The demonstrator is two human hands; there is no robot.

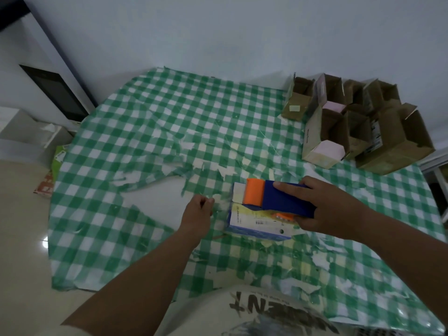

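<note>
The right hand (324,209) grips the blue tape dispenser (281,200) at its right end, with the index finger stretched along its top. The left hand (197,213) is just left of the tape dispenser, fingers curled in; whether they pinch anything is unclear.

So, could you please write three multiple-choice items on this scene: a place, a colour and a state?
1. Where are the open cardboard boxes? A. near left; B. far right of the checked tablecloth; C. on the floor.
2. Colours of the tape dispenser? A. blue and orange; B. red and black; C. white.
3. The right hand is: A. flat and empty; B. gripping the tape dispenser; C. out of view.
Answers: B, beside the wall; A, blue body, orange front; B, fingers curl round it.
</note>
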